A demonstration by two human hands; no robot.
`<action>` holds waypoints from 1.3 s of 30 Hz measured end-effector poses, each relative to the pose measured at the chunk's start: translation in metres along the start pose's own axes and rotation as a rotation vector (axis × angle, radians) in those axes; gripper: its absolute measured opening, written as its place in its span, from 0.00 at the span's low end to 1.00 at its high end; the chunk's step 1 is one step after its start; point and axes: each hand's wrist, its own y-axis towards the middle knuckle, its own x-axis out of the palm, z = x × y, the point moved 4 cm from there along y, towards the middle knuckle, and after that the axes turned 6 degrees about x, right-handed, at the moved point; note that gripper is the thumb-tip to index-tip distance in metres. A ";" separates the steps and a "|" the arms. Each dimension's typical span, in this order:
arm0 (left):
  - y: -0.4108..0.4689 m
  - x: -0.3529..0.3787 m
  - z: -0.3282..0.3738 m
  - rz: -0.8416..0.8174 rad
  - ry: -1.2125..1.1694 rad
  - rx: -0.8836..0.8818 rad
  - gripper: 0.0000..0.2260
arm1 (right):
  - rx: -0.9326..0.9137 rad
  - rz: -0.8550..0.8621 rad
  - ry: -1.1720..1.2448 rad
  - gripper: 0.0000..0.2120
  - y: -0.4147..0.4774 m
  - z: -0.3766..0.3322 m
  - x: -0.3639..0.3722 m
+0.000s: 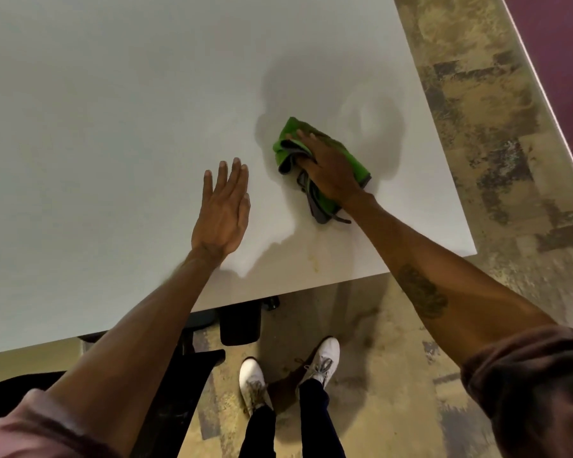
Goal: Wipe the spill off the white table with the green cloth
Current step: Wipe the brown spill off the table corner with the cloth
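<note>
- White table (96, 127) fills most of view, mottled tan-and-grey carpet (477, 127) past its right edge and near corner; landmark = green cloth (351, 157).
- Green cloth, bunched, grey edging showing, lies on table toward the near right corner; right hand (328, 166) pressed flat on top of it, fingers spread over the folds, thumb tucked into them, pinning rather than clenching.
- Left hand (224, 206) left of cloth, well apart, open, fingers straight and together, holding nothing; flat on table or hovering, cannot tell.
- Spill: faint yellowish stain (315, 256) nearer the table edge than cloth, not under it.
- Risk: wiping only where cloth sits likely misses that stain; stroke toward the edge could push liquid onto carpet or white sneakers (321, 358) below.
- Risk: bunched cloth may smear; loose tail could drag.
- Writing/brands: none readable.
</note>
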 end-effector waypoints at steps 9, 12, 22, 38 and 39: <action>-0.003 -0.003 0.002 0.017 0.017 0.006 0.25 | -0.191 -0.160 -0.105 0.20 -0.069 -0.014 0.027; -0.009 -0.002 0.005 0.025 0.036 -0.031 0.25 | -0.192 -0.193 -0.096 0.20 -0.093 -0.011 0.035; -0.053 -0.001 0.014 0.001 -0.004 -0.029 0.24 | -0.162 -0.183 -0.072 0.21 -0.174 -0.016 0.059; -0.051 -0.001 0.016 0.037 -0.056 -0.024 0.23 | -0.787 -0.244 -0.539 0.22 -0.190 -0.025 0.081; -0.051 0.000 0.016 0.036 -0.058 -0.020 0.23 | -0.836 -0.233 -0.637 0.21 -0.188 -0.023 0.082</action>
